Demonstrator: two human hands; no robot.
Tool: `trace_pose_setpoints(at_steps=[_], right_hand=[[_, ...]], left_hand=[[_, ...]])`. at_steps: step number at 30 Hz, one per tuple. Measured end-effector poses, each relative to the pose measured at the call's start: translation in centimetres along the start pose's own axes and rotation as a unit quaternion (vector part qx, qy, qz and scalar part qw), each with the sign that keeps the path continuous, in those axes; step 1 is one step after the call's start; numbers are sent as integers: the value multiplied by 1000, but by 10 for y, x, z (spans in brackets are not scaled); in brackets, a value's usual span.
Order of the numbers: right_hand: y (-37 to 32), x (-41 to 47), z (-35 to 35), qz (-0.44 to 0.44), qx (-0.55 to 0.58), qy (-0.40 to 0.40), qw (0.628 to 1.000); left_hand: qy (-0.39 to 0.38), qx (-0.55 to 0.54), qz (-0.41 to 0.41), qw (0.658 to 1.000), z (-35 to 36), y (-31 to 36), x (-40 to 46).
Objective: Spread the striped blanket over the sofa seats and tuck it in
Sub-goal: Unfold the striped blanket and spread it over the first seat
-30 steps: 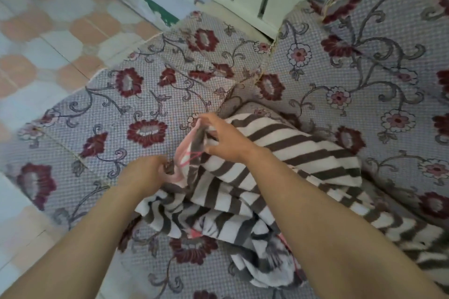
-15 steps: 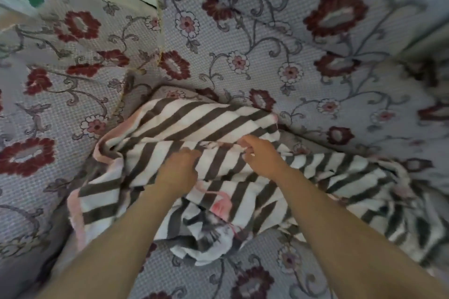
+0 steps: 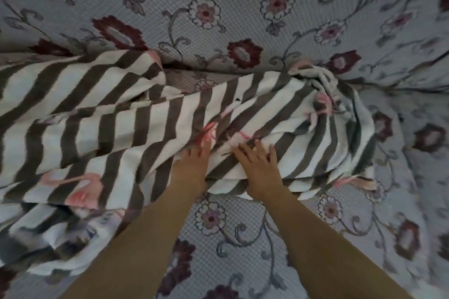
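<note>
Sofa (image 3: 243, 250) filling the whole view, covered in pale grey checked cloth with dark red and pink flowers and curling grey stems. Backrest across the top, seat below, the crease between them running left to right about a third of the way down.

Blanket (image 3: 97, 133) lying across the seat in a long rumpled band, white with broad grey-brown stripes and pink patches. Spread fairly flat on the left, where it runs out past the left edge of view and droops toward the lower left corner. Bunched into thick folds on the right, heaped against the crease near the backrest. Far edge touching the crease at left and right, with a small gap of bare seat cloth showing between the two parts near the middle. Near edge stopping short of the front of the seat, bare flowered cloth showing below it between and beside the forearms.

Left hand (image 3: 192, 167) resting on the blanket near its middle, fingers reaching forward into a fold; blurred, so cannot tell whether pinching the cloth or only pressing it.

Right hand (image 3: 257, 165) just beside the left, apart from it, palm down on the blanket, fingers straight and spread, pressing flat on the stripes.
</note>
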State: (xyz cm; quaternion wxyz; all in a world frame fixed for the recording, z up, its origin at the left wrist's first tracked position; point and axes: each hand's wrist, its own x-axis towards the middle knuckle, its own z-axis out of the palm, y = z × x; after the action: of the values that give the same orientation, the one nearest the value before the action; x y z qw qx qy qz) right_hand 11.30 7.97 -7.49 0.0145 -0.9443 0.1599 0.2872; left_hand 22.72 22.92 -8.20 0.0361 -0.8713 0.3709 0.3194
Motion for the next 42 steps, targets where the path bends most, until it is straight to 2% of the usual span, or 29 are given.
trace_pose_setpoints(at_steps=[3,5,8,10,14,17,19,21,22,25,27,31,36,39,42], right_hand=[[20,3,10,-31,-13,57,998],[41,-1,3,-30,-13,63,997],[93,-18,-20,9,-25,78,997],[133,-35,-35,36,-47,83,995],[210,-75,-43,106,-80,113,985],[233,-90,-34,140,-79,15,987],[230,-85,-32,94,-69,-33,993],[214,-72,-35,36,-43,-15,998],[203,-61,-37,11,-22,-4,1000],[161,-28,-47,-52,76,-7,996],[134,-5,-55,-76,125,19,989],[93,50,-69,-96,103,105,984],[78,113,-76,-64,20,83,994],[86,115,-63,-44,-9,31,998],[109,92,-47,-24,-53,10,998]], left_hand=[[21,3,-38,999,-4,5,17],[-7,-93,-48,994,-17,16,22],[-76,-186,14,979,-39,60,23],[-96,-198,67,973,-43,104,22],[-130,-267,122,947,-33,198,15],[-164,-280,152,934,-19,232,10],[-167,-291,164,928,-18,229,11],[-124,-350,155,915,-24,208,13],[-73,-367,134,917,-26,194,17],[83,-274,41,957,-37,140,33],[115,-242,-5,964,-48,105,43],[94,-165,-89,978,-55,49,64],[-11,-161,-148,976,-37,20,78],[-44,-118,-140,982,-29,28,77],[-43,-115,-80,989,-25,63,67]])
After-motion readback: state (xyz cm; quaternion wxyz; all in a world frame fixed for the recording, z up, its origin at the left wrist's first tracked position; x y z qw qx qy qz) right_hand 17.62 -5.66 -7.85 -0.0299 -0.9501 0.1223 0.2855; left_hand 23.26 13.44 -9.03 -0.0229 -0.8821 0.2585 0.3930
